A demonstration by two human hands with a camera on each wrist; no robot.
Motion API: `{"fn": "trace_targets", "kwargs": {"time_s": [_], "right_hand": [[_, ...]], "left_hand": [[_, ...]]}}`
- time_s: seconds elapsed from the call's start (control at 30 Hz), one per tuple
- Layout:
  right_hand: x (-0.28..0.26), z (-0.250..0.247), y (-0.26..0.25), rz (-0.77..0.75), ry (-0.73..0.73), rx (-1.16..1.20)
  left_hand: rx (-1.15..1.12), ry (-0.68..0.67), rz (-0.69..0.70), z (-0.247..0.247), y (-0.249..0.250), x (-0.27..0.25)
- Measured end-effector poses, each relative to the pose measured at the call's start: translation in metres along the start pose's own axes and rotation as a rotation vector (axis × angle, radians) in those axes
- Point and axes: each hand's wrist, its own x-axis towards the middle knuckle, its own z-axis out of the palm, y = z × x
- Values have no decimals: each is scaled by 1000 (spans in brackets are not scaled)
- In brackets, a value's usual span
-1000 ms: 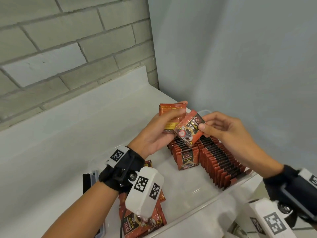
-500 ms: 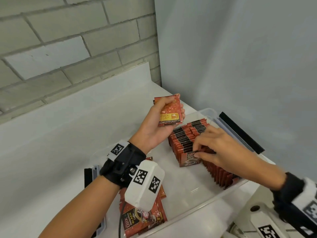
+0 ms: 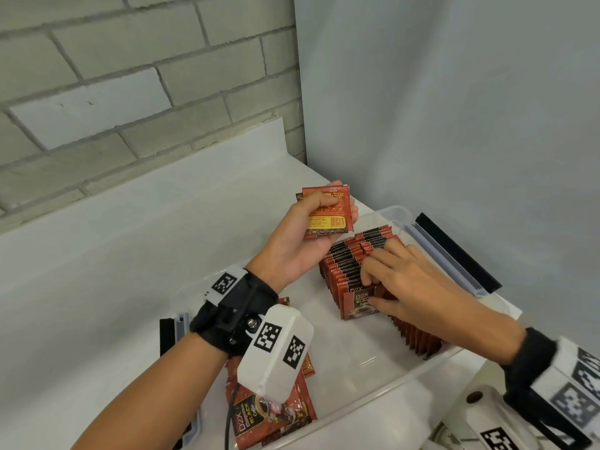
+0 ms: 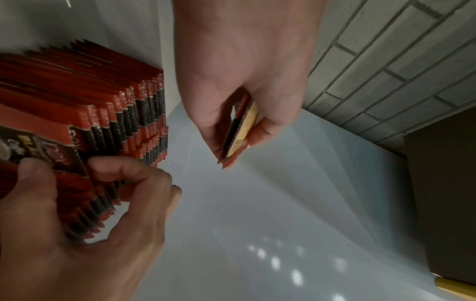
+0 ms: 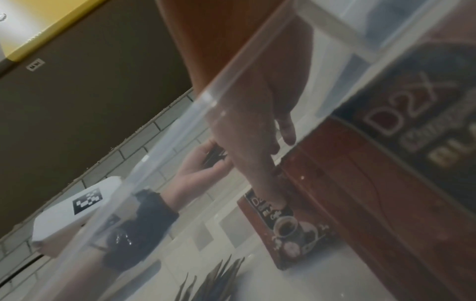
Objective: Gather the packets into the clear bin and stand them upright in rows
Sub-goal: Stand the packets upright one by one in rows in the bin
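1. The left hand (image 3: 303, 235) is raised above the far left corner of the clear bin (image 3: 367, 404). It holds a small stack of red packets (image 3: 328, 214), with the printed back side towards the head camera.
2. The thumb lies across the front of this stack and the other fingers are curled behind it, so the stack is pinched between them. In the left wrist view the same stack (image 4: 239, 130) shows edge-on between the thumb and the fingertips (image 4: 260, 132).
3. The right hand (image 3: 412, 287) is lower, inside the bin, on top of the standing rows of packets (image 3: 354, 264). These packets stand upright, close one behind the other, along the right part of the bin.
4. The fingers of the right hand (image 3: 376, 264) are slightly spread and bent. Their tips press on the upper edges of the packets, and the thumb touches the face of the front packet (image 3: 360, 303), the one with the "D2X" print. This front packet leans a little.
5. I cannot tell for certain whether the right hand grips the front packet or only holds it steady between thumb and fingers.
6. Some loose packets (image 3: 269, 420) lie flat in the near left part of the bin, under the left wrist, well apart from both hands.
7. The bin stands on a white table (image 3: 113, 254), in the corner beside a grey brick wall (image 3: 130, 76).
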Motion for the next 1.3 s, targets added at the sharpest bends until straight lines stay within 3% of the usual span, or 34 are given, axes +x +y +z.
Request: {"fn": "trace_targets", "kwargs": {"time_s": [0.27,0.5,0.63,0.83,0.93,1.03,1.17,1.3], "right_hand": [[-1,-11,-1,215,-164,286],[7,-21,2,444,217,856],[12,-16,9,491,256,1063],[9,-18,14,504,388,1040],[8,-19,12,461,448,1030],[8,-21,11,370,438,1000],[7,-20,15,327,445,966],[8,-19,13,372,406,1018]], "left_hand": [[93,-51,4,-2,-2,2],[254,-130,10,-4,-7,3],[300,-144,-33,-5,-11,2],[236,-83,-202,-3,-11,3],[132,-68,-267,-3,-8,5],[219,-99,-303,-2,-9,3],[314,-140,-317,-3,-9,2],[310,-119,-225,-6,-8,5]]}}
